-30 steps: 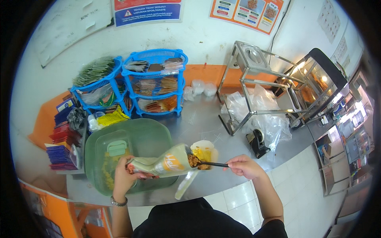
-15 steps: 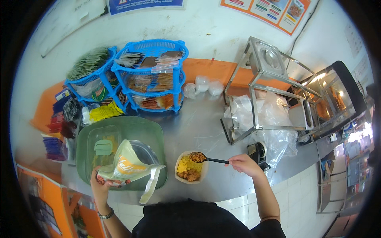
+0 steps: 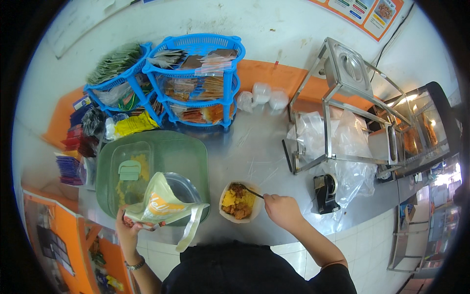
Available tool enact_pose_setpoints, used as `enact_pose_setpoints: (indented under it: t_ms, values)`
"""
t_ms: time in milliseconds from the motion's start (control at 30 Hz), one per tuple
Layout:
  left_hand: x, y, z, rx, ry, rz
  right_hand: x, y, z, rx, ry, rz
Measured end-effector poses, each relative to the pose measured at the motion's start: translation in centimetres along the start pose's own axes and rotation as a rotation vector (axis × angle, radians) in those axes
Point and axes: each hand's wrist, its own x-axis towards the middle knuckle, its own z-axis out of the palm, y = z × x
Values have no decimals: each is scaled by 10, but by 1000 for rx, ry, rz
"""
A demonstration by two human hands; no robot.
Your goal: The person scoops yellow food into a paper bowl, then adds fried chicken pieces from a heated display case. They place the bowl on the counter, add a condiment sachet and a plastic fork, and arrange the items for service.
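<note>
My left hand (image 3: pixel 128 228) grips the bottom of a light green and yellow foil pouch (image 3: pixel 164 202). The pouch is torn at the top, and its cut strip hangs down. My right hand (image 3: pixel 283 210) is closed on the handle of a black spoon (image 3: pixel 255 193). The spoon's bowl dips into a white paper food box (image 3: pixel 254 215), at its far side. Inside the box lie yellow rice (image 3: pixel 241 200) and brown pieces of food (image 3: pixel 240 211), with dark crumbly topping near the spoon. What the pouch contains is hidden.
A green lidded tub (image 3: pixel 196 152) stands behind the pouch. Blue tiered baskets (image 3: pixel 230 98) hold sachets at the back left. A black tape dispenser (image 3: pixel 325 198), a metal rack (image 3: pixel 313 165) and clear plastic bags (image 3: pixel 350 139) are on the right of the steel table (image 3: pixel 254 147).
My right hand has moved left, lowering the spoon from above the box into it. Topping that was in the spoon now lies on the rice. My left hand still holds the pouch.
</note>
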Motion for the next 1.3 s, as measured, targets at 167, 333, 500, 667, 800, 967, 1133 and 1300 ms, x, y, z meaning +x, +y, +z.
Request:
enact_pose_setpoints:
  t_ms: [167,333,500,667,800,967,1133,1300]
  values:
    - [0,-6,0,3,-18,113,-12,-6,0,-62,99,-44]
    - [1,-21,15,-67,97,142,-13,-4,-29,163,223,38]
    - [4,-17,29,-318,-22,197,-29,-16,-125,1031,14,301]
    - [13,-15,44,-421,-22,221,-49,-65,-177,798,134,-166]
    - [20,-21,40,-451,-52,165,-43,-104,-189,444,205,-357]
    - [22,-7,33,-114,-167,242,-16,-147,-166,-205,318,-809]
    - [21,21,20,138,-315,105,14,-148,-95,-75,85,-961]
    - [11,14,9,220,-527,-67,7,-131,-44,232,-430,-552]
